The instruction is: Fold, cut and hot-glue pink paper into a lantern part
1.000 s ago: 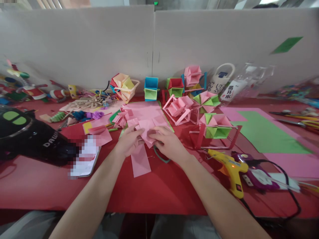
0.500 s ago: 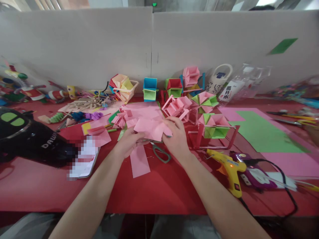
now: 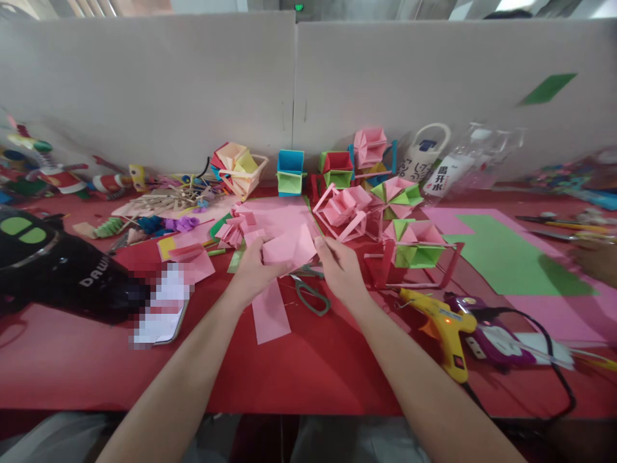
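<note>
A creased piece of pink paper (image 3: 289, 249) is held up between my two hands above the red table. My left hand (image 3: 254, 267) grips its left edge, thumb in front along the bottom. My right hand (image 3: 340, 265) pinches the right edge between thumb and fingers. Just below lies a pair of scissors (image 3: 312, 299) with dark green handles, its blades partly hidden. A pink paper strip (image 3: 270, 312) lies flat under my left hand. Behind the held piece is a larger pink sheet (image 3: 282, 211), with a bunch of folded pink paper (image 3: 236, 228) to its left.
Several folded paper wheels on frames, such as a pink-and-green one (image 3: 417, 247), stand behind and right. A yellow glue gun (image 3: 446, 328) with its cord lies at right. A phone (image 3: 166, 308) and a black appliance (image 3: 62, 270) are at left. Another person's hand (image 3: 598, 260) shows at far right.
The pink paper has turned and folded up in my hands, its right side now raised. My right hand has shifted slightly to the right. Another person's hand has appeared at far right.
</note>
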Available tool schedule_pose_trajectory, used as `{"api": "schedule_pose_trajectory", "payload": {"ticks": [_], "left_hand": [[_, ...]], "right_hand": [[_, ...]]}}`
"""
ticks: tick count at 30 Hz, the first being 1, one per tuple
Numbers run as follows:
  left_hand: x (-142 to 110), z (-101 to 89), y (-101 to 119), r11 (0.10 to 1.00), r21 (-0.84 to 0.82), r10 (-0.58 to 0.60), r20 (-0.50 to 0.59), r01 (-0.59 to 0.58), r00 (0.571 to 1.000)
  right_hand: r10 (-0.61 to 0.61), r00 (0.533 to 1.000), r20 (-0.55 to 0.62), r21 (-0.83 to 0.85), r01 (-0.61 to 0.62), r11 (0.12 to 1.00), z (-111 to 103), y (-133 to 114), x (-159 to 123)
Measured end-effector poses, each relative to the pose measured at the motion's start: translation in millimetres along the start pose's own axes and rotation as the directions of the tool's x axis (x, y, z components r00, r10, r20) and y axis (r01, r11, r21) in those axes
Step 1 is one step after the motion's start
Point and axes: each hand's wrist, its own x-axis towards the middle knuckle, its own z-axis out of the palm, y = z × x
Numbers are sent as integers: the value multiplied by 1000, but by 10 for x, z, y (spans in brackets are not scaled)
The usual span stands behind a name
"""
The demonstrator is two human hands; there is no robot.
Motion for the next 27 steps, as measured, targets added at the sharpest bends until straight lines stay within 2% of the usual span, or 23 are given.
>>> {"api": "schedule_pose_trajectory", "payload": {"ticks": [2, 3, 5, 7, 10, 14, 20, 27], "left_hand": [[-15, 24, 25, 979, 157, 142, -75, -129, 987], [-20, 36, 32, 959, 218, 201, -70, -182, 977], [-25, 51, 30, 942, 237, 245, 0, -238, 970], [-24, 56, 12, 940, 227, 251, 42, -253, 967], [-18, 53, -19, 950, 204, 237, 12, -235, 971], [-5, 52, -29, 960, 209, 193, -13, -187, 981], [12, 52, -38, 951, 245, 154, 163, -191, 974], [31, 39, -71, 910, 336, 170, 237, -245, 957]], "right_hand": [[111, 993, 33, 101, -114, 988, 12, 4, 16], [134, 990, 51, 128, -140, 982, 17, 2, 23], [136, 987, 86, 128, -146, 981, 22, -12, 32], [120, 987, 107, 97, -131, 987, 25, -29, 31], [127, 987, 97, 78, -134, 988, 39, -41, 20], [184, 977, 109, 183, -202, 962, 74, -25, 17], [172, 980, 100, 211, -190, 959, 97, -22, 14], [103, 991, 87, 125, -113, 986, 73, -36, 10]]}}
